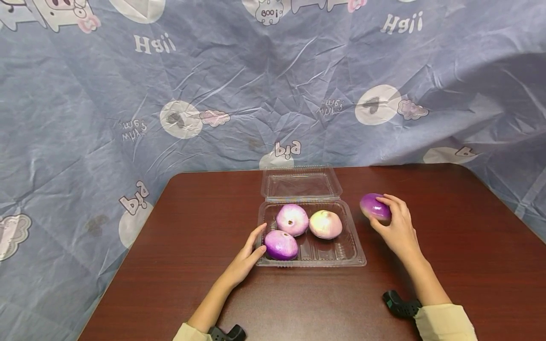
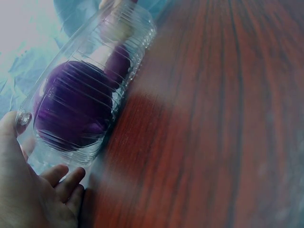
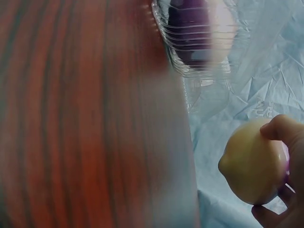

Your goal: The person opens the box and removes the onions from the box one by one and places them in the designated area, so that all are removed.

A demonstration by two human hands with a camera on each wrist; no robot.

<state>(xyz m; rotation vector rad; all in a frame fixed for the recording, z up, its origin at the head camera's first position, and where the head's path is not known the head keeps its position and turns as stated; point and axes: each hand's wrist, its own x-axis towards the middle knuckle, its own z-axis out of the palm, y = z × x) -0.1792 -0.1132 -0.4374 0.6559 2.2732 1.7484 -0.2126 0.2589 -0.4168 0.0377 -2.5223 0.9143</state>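
My right hand (image 1: pixel 398 227) holds a purple onion (image 1: pixel 372 204) above the table, right of the clear plastic container (image 1: pixel 354 258). In the right wrist view this onion (image 3: pixel 251 161) shows its pale yellow end with a small tip, thumb and fingers around its side. At the container's left edge, my left hand (image 1: pixel 243 263) grips the rim with the thumb over it; the other fingers lie against the outer wall in the left wrist view. Inside sit a purple onion (image 1: pixel 281 245) at front left, a pinkish onion (image 1: pixel 292 219) behind it and a paler onion (image 1: pixel 326 224) to the right.
The container's hinged lid (image 1: pixel 300 184) lies open toward the back of the dark brown wooden table (image 1: pixel 204 227). Behind the table hangs a blue-grey printed cloth (image 1: pixel 239 85). Each wrist wears a black strap (image 1: pixel 401 305).
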